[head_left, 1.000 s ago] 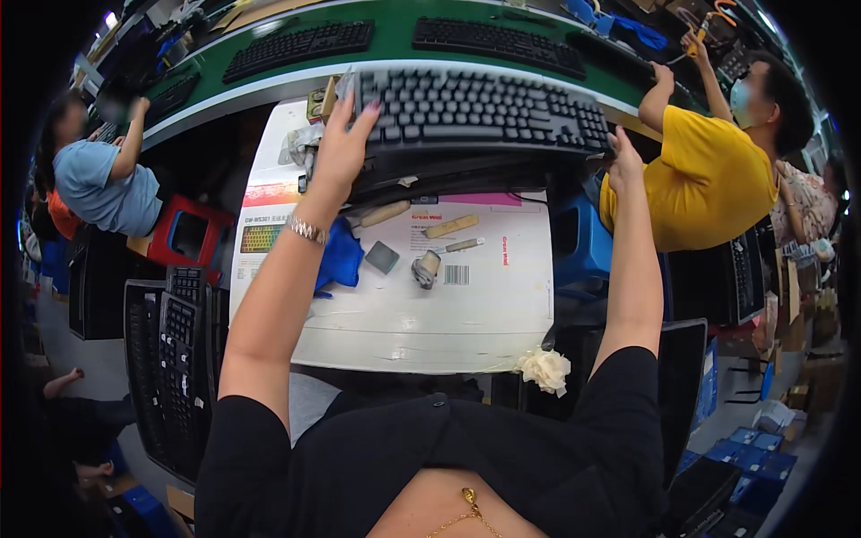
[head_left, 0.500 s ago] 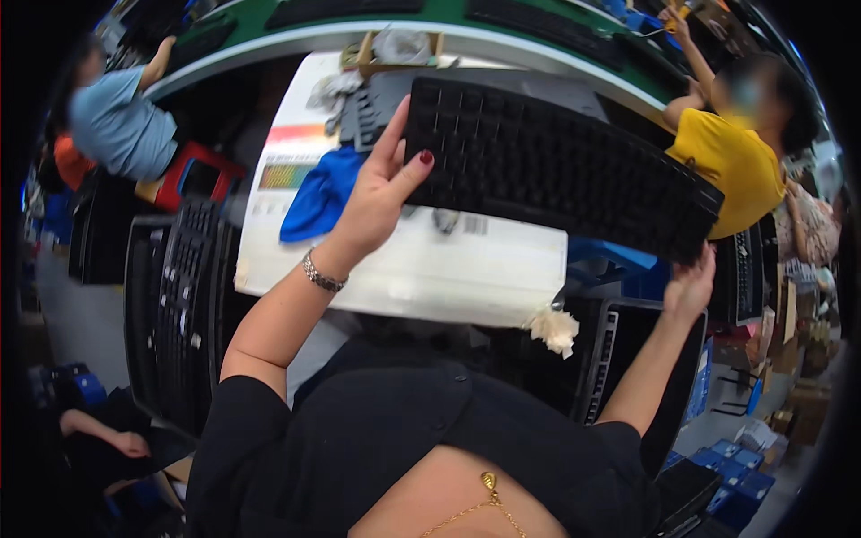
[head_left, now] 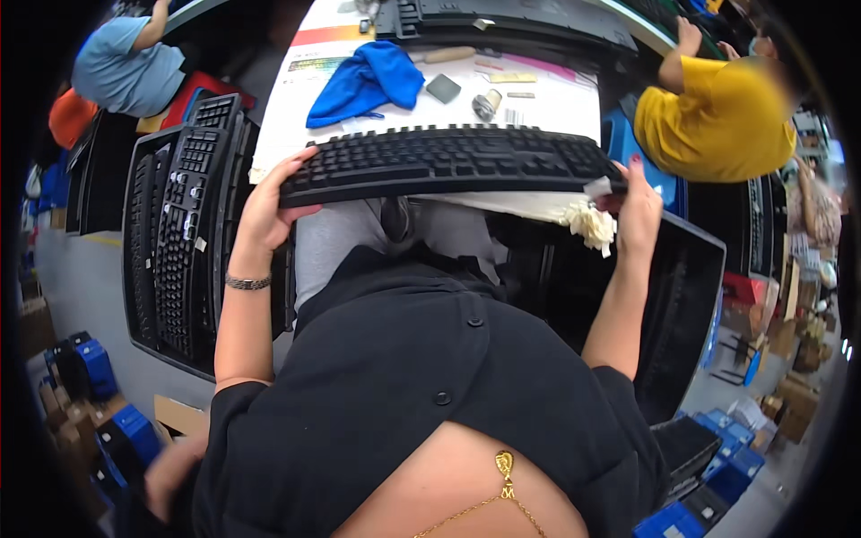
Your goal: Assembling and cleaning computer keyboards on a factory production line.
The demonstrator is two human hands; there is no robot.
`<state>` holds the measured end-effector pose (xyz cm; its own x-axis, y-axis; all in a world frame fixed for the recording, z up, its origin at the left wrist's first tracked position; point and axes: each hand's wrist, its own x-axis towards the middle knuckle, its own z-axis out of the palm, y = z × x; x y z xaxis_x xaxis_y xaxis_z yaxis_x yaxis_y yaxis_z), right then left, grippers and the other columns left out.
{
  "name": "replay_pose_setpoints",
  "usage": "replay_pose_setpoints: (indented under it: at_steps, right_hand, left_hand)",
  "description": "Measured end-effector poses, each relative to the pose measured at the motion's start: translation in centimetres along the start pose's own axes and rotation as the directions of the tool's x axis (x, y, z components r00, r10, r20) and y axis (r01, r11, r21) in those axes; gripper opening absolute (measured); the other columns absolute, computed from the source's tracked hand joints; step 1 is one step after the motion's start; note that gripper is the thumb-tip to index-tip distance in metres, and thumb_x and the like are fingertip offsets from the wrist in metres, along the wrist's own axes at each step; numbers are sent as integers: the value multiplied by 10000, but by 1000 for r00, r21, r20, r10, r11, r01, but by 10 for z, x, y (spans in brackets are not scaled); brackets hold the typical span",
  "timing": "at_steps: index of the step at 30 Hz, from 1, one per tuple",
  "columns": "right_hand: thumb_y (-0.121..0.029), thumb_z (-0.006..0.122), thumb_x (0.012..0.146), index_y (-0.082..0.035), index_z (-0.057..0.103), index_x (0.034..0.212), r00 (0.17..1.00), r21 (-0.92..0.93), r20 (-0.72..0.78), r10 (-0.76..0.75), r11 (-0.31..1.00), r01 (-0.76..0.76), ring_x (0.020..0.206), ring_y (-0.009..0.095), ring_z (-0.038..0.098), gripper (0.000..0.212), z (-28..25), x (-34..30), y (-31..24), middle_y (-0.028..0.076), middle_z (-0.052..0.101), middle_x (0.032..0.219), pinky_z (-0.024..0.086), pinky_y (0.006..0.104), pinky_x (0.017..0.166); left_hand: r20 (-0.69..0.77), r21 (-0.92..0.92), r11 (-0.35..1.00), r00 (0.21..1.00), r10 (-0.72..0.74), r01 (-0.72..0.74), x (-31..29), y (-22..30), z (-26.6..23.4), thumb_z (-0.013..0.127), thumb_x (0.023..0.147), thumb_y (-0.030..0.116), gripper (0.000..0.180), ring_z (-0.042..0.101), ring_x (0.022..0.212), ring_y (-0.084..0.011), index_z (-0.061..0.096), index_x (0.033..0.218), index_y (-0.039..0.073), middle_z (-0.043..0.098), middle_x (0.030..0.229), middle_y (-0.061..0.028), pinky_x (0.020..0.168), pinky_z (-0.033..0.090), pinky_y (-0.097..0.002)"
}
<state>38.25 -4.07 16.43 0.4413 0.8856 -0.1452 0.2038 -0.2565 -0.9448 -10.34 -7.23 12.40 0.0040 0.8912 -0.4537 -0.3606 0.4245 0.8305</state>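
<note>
A black full-size keyboard (head_left: 448, 161) is held nearly level across the near edge of the white table (head_left: 556, 103), keys up. My left hand (head_left: 272, 208) closes round its left end, and my right hand (head_left: 639, 213) grips the right end. By the right hand a small whitish piece (head_left: 596, 186) shows on the keyboard's front edge. Beyond the keyboard lie a crumpled blue cloth (head_left: 372, 85), a small dark grey square block (head_left: 443, 88) and a small stubby round item (head_left: 487, 105). A tool with a pale handle (head_left: 448, 55) lies farther back.
Another black keyboard (head_left: 511, 13) lies across the table's far end. Several keyboards stand in a black bin (head_left: 134, 314) at left; a second black bin (head_left: 704, 269) is at right. Cream crumpled material (head_left: 590, 224) hangs at the near right corner. People in blue (head_left: 126, 67) and yellow (head_left: 708, 117) sit beyond.
The keyboard has come down and toward me, from raised and slanted to nearly level. Both hands moved with it. The view has tipped lower, and the tabletop items show more fully.
</note>
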Motion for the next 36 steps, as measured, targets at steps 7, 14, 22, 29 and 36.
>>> replay_pose_setpoints:
  at_steps: [7,14,22,29,36]
  right_hand:
    - [-420,620,1062,85,760,1054,997,53,58,51,997,-54,600,174,655,524,27,1,41,138,711,803,501,239,541]
    - [-432,649,1048,100,741,1069,993,-15,88,82,997,-81,598,181,656,540,20,14,30,136,690,761,533,260,570]
    - [-338,744,972,-26,782,1100,890,-247,218,-400,860,447,1078,259,654,339,10,32,12,164,697,1179,512,389,981]
    - [-274,770,929,-121,796,1100,733,-266,465,-497,711,651,1405,290,497,230,17,37,3,123,579,1506,348,470,1202]
    - [-168,764,917,-97,780,1022,723,-136,497,-481,779,612,1407,298,524,128,15,45,7,92,642,1450,355,496,1204]
  left_hand:
    - [104,-146,989,994,26,-10,1,-6,-26,634,1049,301,595,781,827,-233,487,1549,13,734,1223,-201,680,670,-282]
    - [272,59,959,929,252,-277,12,-32,-54,751,999,287,689,769,747,-219,453,1562,25,746,1124,-199,629,651,-255]
    - [120,116,980,982,149,-163,25,-25,-58,772,985,228,663,750,702,-203,469,1547,48,729,924,-149,599,625,-230]
    - [92,207,966,986,136,-153,26,-22,-56,760,980,413,726,717,710,-173,484,1552,61,715,899,-127,606,601,-215]
    - [107,135,974,980,166,-179,24,-24,-56,756,995,260,635,749,699,-196,492,1530,43,736,906,-148,591,623,-231]
